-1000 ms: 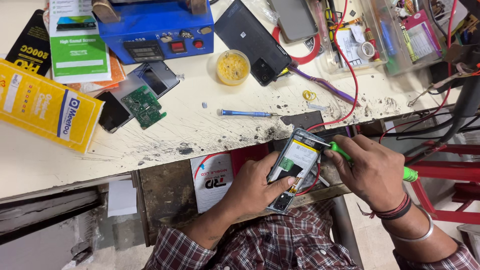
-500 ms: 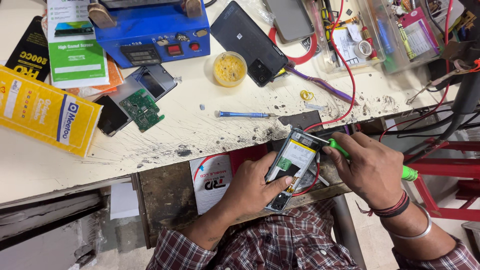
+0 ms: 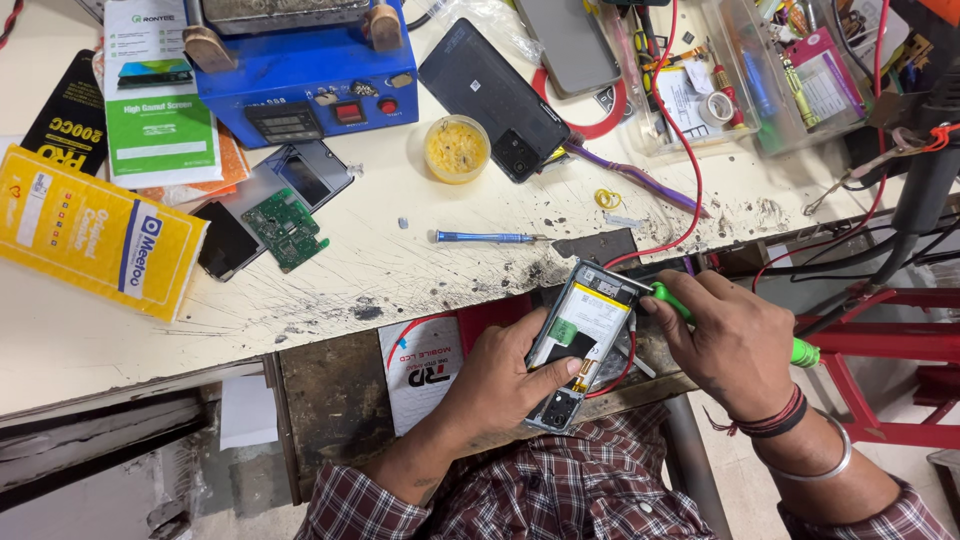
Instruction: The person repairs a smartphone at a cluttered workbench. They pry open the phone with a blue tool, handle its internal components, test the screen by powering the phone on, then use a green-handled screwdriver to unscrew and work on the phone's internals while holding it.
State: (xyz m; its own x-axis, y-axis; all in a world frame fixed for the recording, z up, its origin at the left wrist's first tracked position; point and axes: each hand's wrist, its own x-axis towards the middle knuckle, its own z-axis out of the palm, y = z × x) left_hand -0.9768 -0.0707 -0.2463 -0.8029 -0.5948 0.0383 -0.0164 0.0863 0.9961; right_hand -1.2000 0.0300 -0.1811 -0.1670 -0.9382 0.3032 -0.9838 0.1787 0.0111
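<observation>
- Head view, my left hand: grip wrapped round the opened phone, thumb laid across its lower half, fingers behind the body.
- Head view, opened phone: back cover off, white battery and green part showing, camera end toward me; it is held tilted above my lap, just below the front edge of the desk, top corner close to that edge.
- Head view, my right hand: grip closed on a green-handled screwdriver; handle end sticks out past the heel of the hand, tip end meets the phone's upper right edge. Red thread and a metal bangle on the wrist.
- Head view, red wire: runs from the back of the desk down toward the phone's top; a loop of it also shows under the phone.
- Head view, desk, near items: blue screwdriver lying flat, well apart from both hands; small yellow ring beside it.
- Head view, desk, middle: round yellow tub just beside a black phone lying face down; green circuit board touching a dark phone frame.
- Head view, desk, far left: blue machine; yellow box; green and white packet.
- Head view, below desk: white and red box beside my left wrist.
</observation>
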